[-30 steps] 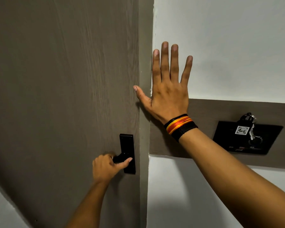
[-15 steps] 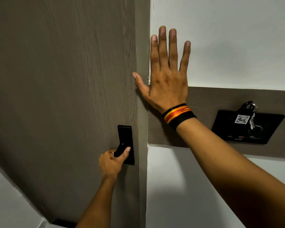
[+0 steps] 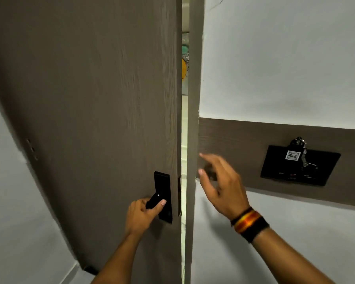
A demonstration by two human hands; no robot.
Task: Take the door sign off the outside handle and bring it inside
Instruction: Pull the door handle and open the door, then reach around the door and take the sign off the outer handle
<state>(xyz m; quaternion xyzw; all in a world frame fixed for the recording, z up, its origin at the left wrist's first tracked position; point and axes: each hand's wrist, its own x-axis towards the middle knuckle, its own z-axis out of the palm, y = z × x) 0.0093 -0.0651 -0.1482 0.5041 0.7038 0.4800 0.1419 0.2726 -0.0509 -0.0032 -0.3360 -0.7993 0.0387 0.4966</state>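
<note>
A grey-brown wooden door (image 3: 90, 99) stands slightly ajar, with a narrow gap (image 3: 184, 119) between its edge and the frame. My left hand (image 3: 140, 214) grips the black inside lever handle (image 3: 155, 199), which sits on a black lock plate (image 3: 162, 193). My right hand (image 3: 221, 183) hovers in front of the door frame (image 3: 193, 140), fingers apart and holding nothing, with a striped wristband on its wrist. The door sign and the outside handle are hidden behind the door.
A black wall panel (image 3: 299, 167) with a key bunch and a numbered tag (image 3: 293, 155) hangs on a brown wall strip at the right. White wall lies above and below it. Bright corridor floor and coloured shapes show through the gap.
The door has swung open a crack while my left hand keeps hold of the handle. My right hand has left the wall and dropped down beside the frame.
</note>
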